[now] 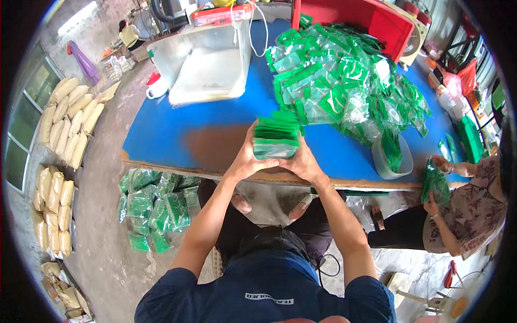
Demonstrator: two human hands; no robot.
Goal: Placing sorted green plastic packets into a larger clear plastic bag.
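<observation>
A thick stack of green and clear plastic packets (276, 137) is held up over the near edge of the blue table (177, 132). My left hand (246, 160) wraps the stack's left side, and my right hand (305, 160) closes round its right side. Both thumbs meet along the near face of the stack. The upper edges of the packets look smeared by motion. Just beyond, a large loose heap of similar green and clear packets (334, 81) covers the right part of the table.
A clear plastic bin (210, 75) lies at the back left beside a white jug with a red lid (156, 86). A red crate (355, 21) backs the heap. At right, a co-worker (463, 210) holds green packets near a tub (393, 161). Bagged packets (156, 207) lie on the floor.
</observation>
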